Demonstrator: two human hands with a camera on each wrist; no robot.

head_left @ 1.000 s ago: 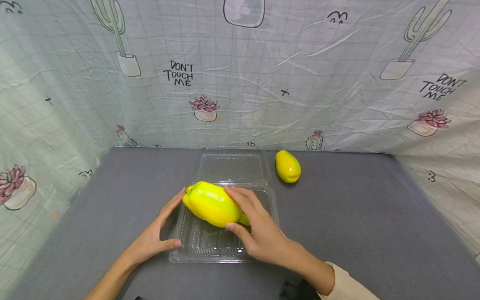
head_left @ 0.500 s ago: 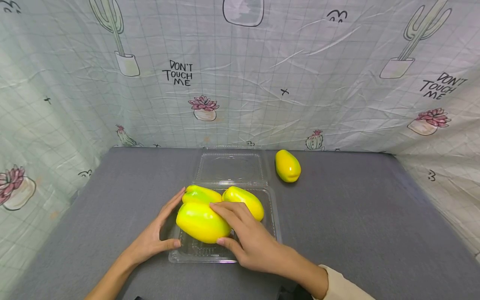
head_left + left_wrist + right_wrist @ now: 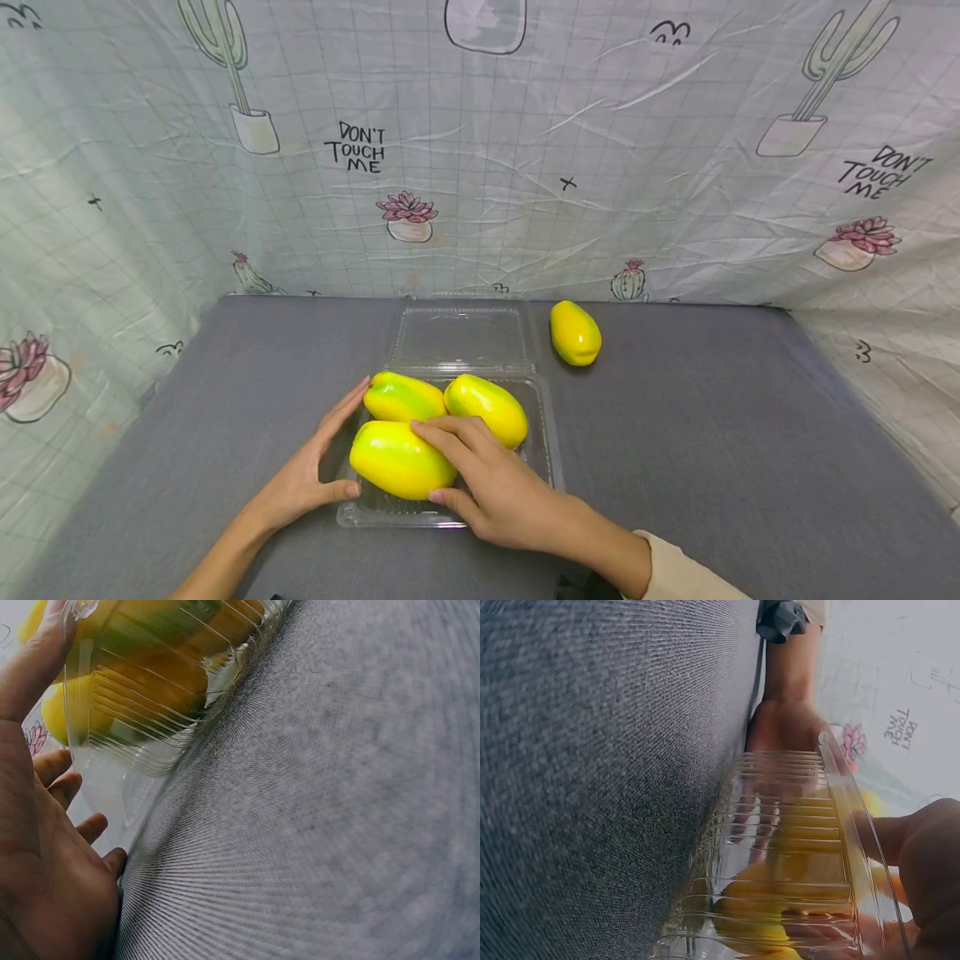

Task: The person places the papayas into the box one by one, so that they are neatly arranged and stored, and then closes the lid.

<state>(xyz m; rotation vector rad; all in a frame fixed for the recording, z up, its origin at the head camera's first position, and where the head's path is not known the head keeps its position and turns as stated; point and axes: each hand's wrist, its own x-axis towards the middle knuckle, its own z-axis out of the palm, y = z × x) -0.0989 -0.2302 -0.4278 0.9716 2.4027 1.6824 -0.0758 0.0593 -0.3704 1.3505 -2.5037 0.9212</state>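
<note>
My right hand (image 3: pixel 498 492) grips a yellow mango (image 3: pixel 401 460), thumb on its near side and fingers over its top, in the front left of a clear plastic clamshell box (image 3: pixel 551 450). Behind it in the box lie two more mangoes: a greener one (image 3: pixel 405 397) at the back left and another (image 3: pixel 489 408) at the back right. The left hand (image 3: pixel 307 475) is spread along the box's left side, its thumb at the rim near the front corner. In the left wrist view that thumb (image 3: pixel 34 667) shows against the clear wall. The box's ribbed side (image 3: pixel 780 825) partly veils the fruit.
A fourth mango (image 3: pixel 576 333) lies on the grey cloth (image 3: pixel 712 433) right of the box. The box's clear lid (image 3: pixel 461 333) is folded back flat toward the patterned curtain (image 3: pixel 480 225). A dark object (image 3: pixel 581 586) sits by the right forearm.
The right hand has brought its mango toward me, left and down into the front of the box, uncovering the two mangoes behind. The left hand has stayed in place.
</note>
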